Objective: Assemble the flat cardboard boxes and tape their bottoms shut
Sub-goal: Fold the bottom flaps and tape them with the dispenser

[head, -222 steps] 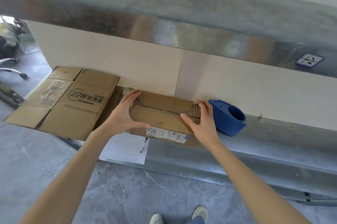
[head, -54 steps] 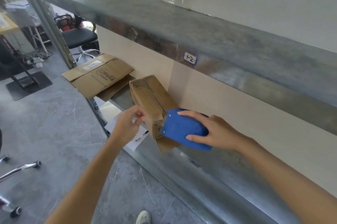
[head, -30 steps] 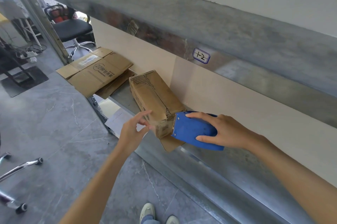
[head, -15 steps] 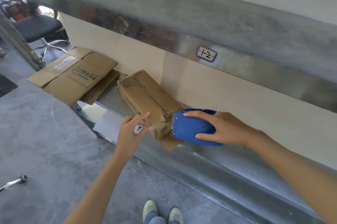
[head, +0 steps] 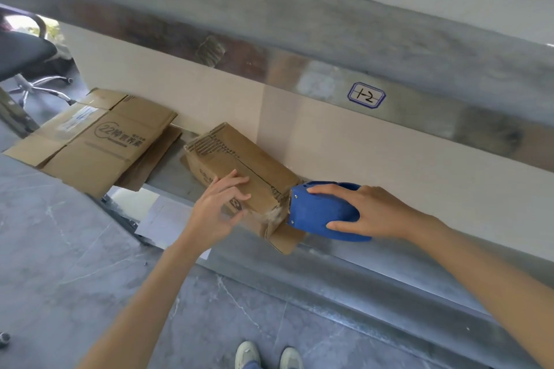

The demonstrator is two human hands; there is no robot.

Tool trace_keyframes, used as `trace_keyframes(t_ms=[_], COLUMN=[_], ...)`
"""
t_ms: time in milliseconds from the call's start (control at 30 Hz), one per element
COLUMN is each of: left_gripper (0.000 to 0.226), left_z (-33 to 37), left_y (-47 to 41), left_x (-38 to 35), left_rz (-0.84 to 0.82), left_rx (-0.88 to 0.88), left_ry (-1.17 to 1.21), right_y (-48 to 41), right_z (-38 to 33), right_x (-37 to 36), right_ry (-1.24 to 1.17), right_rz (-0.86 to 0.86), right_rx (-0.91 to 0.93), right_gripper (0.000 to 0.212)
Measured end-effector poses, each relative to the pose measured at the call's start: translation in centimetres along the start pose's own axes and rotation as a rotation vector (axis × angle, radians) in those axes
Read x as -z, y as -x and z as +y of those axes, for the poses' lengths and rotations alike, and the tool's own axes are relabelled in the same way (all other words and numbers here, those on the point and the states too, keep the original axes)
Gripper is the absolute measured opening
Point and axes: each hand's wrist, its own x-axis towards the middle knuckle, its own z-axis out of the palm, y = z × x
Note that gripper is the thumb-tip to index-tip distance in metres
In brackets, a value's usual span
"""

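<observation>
Cardboard box [head: 239,164] on steel shelf [head: 374,263]: left hand [head: 215,212], fingers spread, now presses its top; right hand [head: 371,212] grips blue tape dispenser [head: 317,212].

packing / stockroom bay, not a home. galvanised rack: steel shelf [head: 374,263] runs under the left fingers [head: 236,185] and right fingers [head: 323,188], upper beam [head: 299,38] well above them, with a hand-written bin label [head: 366,95] "1-2" stuck on it. beige back panel [head: 359,146] behind the fingers. flattened cartons [head: 99,143] stacked on the shelf, left of the left fingers. one folded-up box [head: 239,158] under the left fingers. blue tape dispenser [head: 320,212] gripped in the right fingers, nose at the box end. loose paper sheet [head: 162,224] just below-left of the left fingers. grey marble-look tile floor [head: 75,278] below the shelf. office chair [head: 21,50] on a chrome base far left of the left fingers.
</observation>
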Motion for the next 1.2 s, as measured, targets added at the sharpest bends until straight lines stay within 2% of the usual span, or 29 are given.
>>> trace_keyframes(t_ms=[200, 433, 533, 667, 933, 1100, 1200], left_gripper=[0.037, 0.013, 0.010, 0.026, 0.037, 0.032, 0.043], left_z=[0.8, 0.0, -0.2, -0.1, -0.1, 0.3, 0.3], left_y=[-0.1, -0.1, 0.1, 0.0, 0.1, -0.1, 0.0], left_x=[-0.6, -0.7, -0.9, -1.1, -0.9, -0.9, -0.8], left_rz=[0.057, 0.074, 0.089, 0.081, 0.031, 0.034, -0.026], left_rx=[0.022, 0.003, -0.018, 0.007, -0.004, 0.006, 0.018], left_ry=[-0.034, 0.037, 0.048, 0.020, 0.001, -0.062, -0.093], right_y=[-0.3, -0.1, 0.1, 0.0, -0.3, -0.5, -0.5], right_z=[-0.6, -0.4, -0.5, -1.1, -1.3, -1.1, -0.5], right_x=[-0.1, -0.4, -0.4, -0.1, 0.5, 0.7, 0.7], right_ry=[0.010, -0.008, -0.003, 0.024, 0.045, 0.057, 0.077], right_rz=[-0.002, 0.006, 0.017, 0.012, 0.014, -0.008, -0.017], right_rx=[-0.031, -0.051, -0.045, -0.041, -0.024, -0.024, -0.024], right_gripper=[0.067, 0.066, 0.066, 0.068, 0.067, 0.067, 0.067])
